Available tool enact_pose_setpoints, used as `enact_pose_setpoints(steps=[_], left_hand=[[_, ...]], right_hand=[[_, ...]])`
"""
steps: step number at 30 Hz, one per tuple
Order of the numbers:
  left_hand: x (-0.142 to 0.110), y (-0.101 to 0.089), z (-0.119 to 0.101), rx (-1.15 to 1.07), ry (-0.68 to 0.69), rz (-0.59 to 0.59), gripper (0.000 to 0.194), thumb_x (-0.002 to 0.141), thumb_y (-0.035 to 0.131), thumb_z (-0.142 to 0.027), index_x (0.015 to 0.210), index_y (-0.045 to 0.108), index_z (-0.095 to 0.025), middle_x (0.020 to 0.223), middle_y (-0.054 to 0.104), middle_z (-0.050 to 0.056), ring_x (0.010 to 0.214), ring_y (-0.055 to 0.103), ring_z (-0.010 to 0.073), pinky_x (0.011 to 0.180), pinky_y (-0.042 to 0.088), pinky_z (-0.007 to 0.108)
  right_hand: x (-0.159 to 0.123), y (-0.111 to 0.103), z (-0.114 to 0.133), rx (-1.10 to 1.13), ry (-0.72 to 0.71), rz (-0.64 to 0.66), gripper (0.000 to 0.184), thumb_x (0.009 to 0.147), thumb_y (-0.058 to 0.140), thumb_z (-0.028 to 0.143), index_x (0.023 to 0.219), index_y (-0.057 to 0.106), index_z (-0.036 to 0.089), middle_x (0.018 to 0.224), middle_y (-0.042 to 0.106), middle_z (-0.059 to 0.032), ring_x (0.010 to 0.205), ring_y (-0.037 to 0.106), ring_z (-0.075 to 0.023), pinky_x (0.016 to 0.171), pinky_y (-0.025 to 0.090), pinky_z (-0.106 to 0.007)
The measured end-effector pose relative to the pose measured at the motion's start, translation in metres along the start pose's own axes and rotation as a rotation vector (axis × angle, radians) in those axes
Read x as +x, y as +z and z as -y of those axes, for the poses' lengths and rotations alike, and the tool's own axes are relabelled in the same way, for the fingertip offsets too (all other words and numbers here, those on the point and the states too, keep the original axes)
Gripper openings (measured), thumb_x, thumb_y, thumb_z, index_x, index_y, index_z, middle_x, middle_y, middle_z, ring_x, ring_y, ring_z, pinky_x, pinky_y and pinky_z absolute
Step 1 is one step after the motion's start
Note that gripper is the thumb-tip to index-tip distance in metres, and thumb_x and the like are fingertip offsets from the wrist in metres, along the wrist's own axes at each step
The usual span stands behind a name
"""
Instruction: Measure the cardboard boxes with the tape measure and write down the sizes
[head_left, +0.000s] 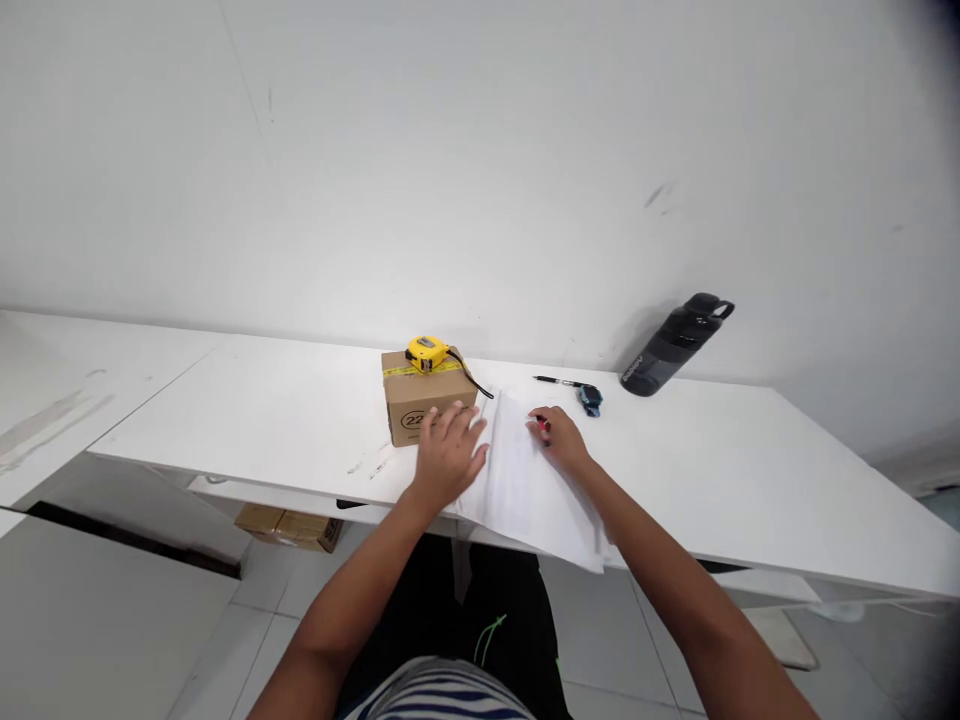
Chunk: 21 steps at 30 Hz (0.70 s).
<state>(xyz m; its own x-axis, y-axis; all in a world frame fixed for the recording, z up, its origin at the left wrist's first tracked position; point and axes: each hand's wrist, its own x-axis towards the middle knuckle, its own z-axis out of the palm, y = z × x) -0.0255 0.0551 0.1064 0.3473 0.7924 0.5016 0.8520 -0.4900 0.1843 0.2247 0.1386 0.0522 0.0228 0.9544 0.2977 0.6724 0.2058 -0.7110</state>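
Right hand (559, 435) holds slim red item (543, 427) over white papers (519, 485). Cardboard box (421, 398) just beyond left hand (448, 455), yellow tape measure (427, 353) atop; dark bottle (673, 347) beyond right hand.

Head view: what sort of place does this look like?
Probably a plain office or workroom: a long white desk along a wall, papers on it, and a yellow tape measure atop a cardboard box.

Bright, diffuse light whitens desk (750, 480) and wall (450, 150); left of the bottle (669, 350) lies a soft shadow (637, 335). Nearer than the bottle, the paper (517, 490) looks washed out. Far right of the bottle, edges darken, blur and stretch.
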Motion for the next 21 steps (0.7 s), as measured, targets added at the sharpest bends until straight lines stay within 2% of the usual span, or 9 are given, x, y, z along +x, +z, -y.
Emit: enact_pose_setpoints(steps=[3, 5, 7, 10, 13, 16, 19, 21], left_hand=[[0.014, -0.037, 0.026, 0.022, -0.129, -0.046, 0.062, 0.092, 0.049, -0.044, 0.148, 0.035, -0.021, 0.147, 0.047, 0.013, 0.139, 0.035, 0.0360, 0.113, 0.026, 0.056], [0.022, -0.051, 0.049, 0.065, -0.165, -0.029, 0.074, 0.084, 0.063, -0.047, 0.147, 0.036, -0.020, 0.150, 0.043, 0.014, 0.141, 0.030, 0.0399, 0.114, 0.025, 0.058], [0.026, -0.057, 0.070, 0.081, -0.167, 0.032, 0.072, 0.080, 0.069, -0.044, 0.143, 0.044, -0.021, 0.148, 0.046, 0.012, 0.140, 0.030, 0.0400, 0.114, 0.029, 0.056], [0.024, -0.056, 0.087, 0.058, -0.147, 0.078, 0.059, 0.082, 0.068, -0.040, 0.137, 0.052, -0.026, 0.144, 0.052, 0.007, 0.137, 0.037, 0.0356, 0.109, 0.040, 0.050], [0.017, -0.058, 0.091, 0.041, -0.092, 0.069, 0.054, 0.083, 0.066, -0.043, 0.135, 0.055, -0.032, 0.142, 0.055, 0.002, 0.135, 0.040, 0.0329, 0.105, 0.046, 0.048], [0.007, -0.066, 0.089, 0.038, -0.019, 0.086, 0.052, 0.083, 0.067, -0.045, 0.133, 0.056, -0.035, 0.141, 0.056, -0.001, 0.133, 0.043, 0.0308, 0.103, 0.048, 0.046], [-0.008, -0.075, 0.086, 0.037, 0.025, 0.082, 0.053, 0.082, 0.068, -0.045, 0.133, 0.058, -0.034, 0.140, 0.057, -0.001, 0.132, 0.045, 0.0302, 0.101, 0.049, 0.044], [-0.022, -0.081, 0.083, 0.017, 0.068, 0.048, 0.051, 0.082, 0.068, -0.043, 0.131, 0.059, -0.032, 0.138, 0.059, 0.001, 0.131, 0.046, 0.0298, 0.104, 0.048, 0.044]], right_hand=[[0.004, -0.012, 0.011, -0.133, -0.080, 0.034, 0.019, 0.081, 0.054, 0.022, 0.088, 0.071, 0.022, 0.100, 0.064, -0.0139, 0.097, 0.057, -0.0297, 0.078, 0.043, -0.039], [0.011, -0.017, 0.031, -0.174, -0.137, 0.044, 0.026, 0.082, 0.052, 0.017, 0.097, 0.072, 0.021, 0.111, 0.063, -0.0167, 0.108, 0.054, -0.0325, 0.085, 0.041, -0.042], [0.024, -0.017, 0.062, -0.169, -0.195, 0.043, 0.032, 0.087, 0.048, 0.020, 0.112, 0.069, 0.020, 0.121, 0.061, -0.0167, 0.114, 0.052, -0.0320, 0.093, 0.039, -0.044], [0.050, -0.007, 0.121, -0.107, -0.249, 0.048, 0.042, 0.097, 0.038, 0.038, 0.129, 0.058, 0.021, 0.126, 0.062, -0.0135, 0.112, 0.055, -0.0269, 0.096, 0.040, -0.041], [0.074, 0.010, 0.173, -0.051, -0.254, 0.129, 0.056, 0.094, 0.036, 0.059, 0.128, 0.057, 0.019, 0.126, 0.064, -0.0130, 0.107, 0.060, -0.0246, 0.089, 0.044, -0.035], [0.084, 0.025, 0.206, -0.040, -0.256, 0.278, 0.064, 0.080, 0.054, 0.071, 0.110, 0.066, 0.016, 0.102, 0.072, -0.0123, 0.088, 0.065, -0.0249, 0.077, 0.046, -0.032], [0.070, 0.031, 0.223, -0.060, -0.265, 0.413, 0.060, 0.071, 0.065, 0.071, 0.094, 0.067, 0.016, 0.083, 0.073, -0.0084, 0.073, 0.063, -0.0230, 0.067, 0.045, -0.030], [0.049, 0.029, 0.229, -0.126, -0.288, 0.388, 0.061, 0.071, 0.066, 0.069, 0.102, 0.063, 0.016, 0.087, 0.071, -0.0096, 0.079, 0.063, -0.0248, 0.069, 0.045, -0.032]])
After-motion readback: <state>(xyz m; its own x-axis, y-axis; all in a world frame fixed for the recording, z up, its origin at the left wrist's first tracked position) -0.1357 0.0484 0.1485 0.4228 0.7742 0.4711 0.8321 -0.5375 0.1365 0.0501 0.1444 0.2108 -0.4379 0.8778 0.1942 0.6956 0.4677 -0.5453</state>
